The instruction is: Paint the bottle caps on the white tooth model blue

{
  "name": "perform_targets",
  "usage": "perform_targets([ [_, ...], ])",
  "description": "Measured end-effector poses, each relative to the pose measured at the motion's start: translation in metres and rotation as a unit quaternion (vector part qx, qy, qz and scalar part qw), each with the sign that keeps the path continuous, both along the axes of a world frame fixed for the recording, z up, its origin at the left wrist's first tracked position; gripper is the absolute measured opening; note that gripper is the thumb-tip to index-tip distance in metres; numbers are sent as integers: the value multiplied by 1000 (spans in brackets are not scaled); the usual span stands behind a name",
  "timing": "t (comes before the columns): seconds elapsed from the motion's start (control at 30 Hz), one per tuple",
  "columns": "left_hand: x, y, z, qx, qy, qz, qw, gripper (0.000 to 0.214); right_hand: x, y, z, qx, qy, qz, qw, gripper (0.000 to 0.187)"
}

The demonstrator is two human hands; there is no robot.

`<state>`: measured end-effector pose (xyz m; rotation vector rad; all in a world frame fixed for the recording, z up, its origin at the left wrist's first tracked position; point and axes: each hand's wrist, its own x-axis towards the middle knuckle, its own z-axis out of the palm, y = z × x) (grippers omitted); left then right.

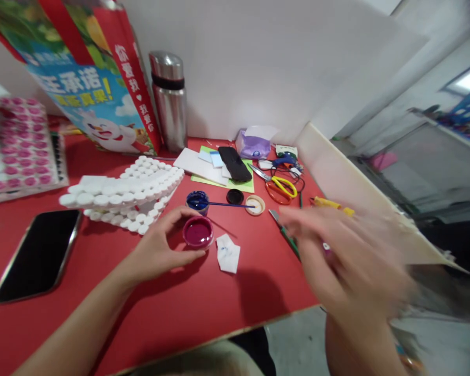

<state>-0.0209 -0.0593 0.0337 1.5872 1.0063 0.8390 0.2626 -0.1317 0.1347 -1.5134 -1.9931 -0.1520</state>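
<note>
My left hand (160, 245) curves its thumb and fingers around a small open jar of magenta paint (198, 233), held over the red table. Behind it stands an open jar of dark blue paint (198, 202); a thin blue paintbrush (231, 204) lies from it to a pale round lid (255, 205). A dark round lid (235, 196) is close by. Just right of the magenta jar is a crumpled white paper scrap (227, 254) with blue smudges. My right hand (348, 256), blurred, hovers over the table's right side, fingers curled round a small magenta bit too smeared to name.
A structure of white round pieces (129, 193) and a phone (39, 256) lie left. A patterned bag (102, 89) and steel flask (169, 104) stand behind. Scissors (280, 187), a green-handled knife (285, 235) and a purple packet (254, 142) lie right, beside a pale board (344, 172).
</note>
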Motion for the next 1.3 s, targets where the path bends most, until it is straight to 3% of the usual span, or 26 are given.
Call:
perform_targets([
  [0.1, 6, -6, -5, -3, 3, -20, 1000, 51, 13, 58, -34, -103, -54, -44, 992, 42],
  [0.2, 13, -10, -9, -11, -2, -42, 999, 50, 12, 103, -70, -221, -124, -15, 967, 77],
  [0.27, 18, -12, -11, -11, -6, -48, 999, 49, 5, 119, -85, -250, -153, -22, 956, 85],
  [0.37, 23, -13, -13, -5, -4, -44, 999, 47, -7, 129, -95, -252, -181, -52, 949, 84],
  [0.6, 29, -13, -21, -16, -29, -51, 998, 48, -14, 137, -106, -252, -170, -53, 951, 63],
  [0.87, 30, -12, -34, -84, -65, -31, 994, 60, 5, 125, -105, -220, -120, -70, 966, 65],
  [1.0, 31, -11, -35, -84, -75, -34, 993, 56, 10, 116, -105, -218, -96, -38, 971, 55],
  [1.17, 31, -11, -37, -43, -59, -24, 997, 52, 15, 91, -95, -208, -44, 11, 977, 42],
  [1.3, 33, -11, -38, -19, -58, -18, 998, 50, 18, 58, -81, -218, 20, 52, 974, 45],
])
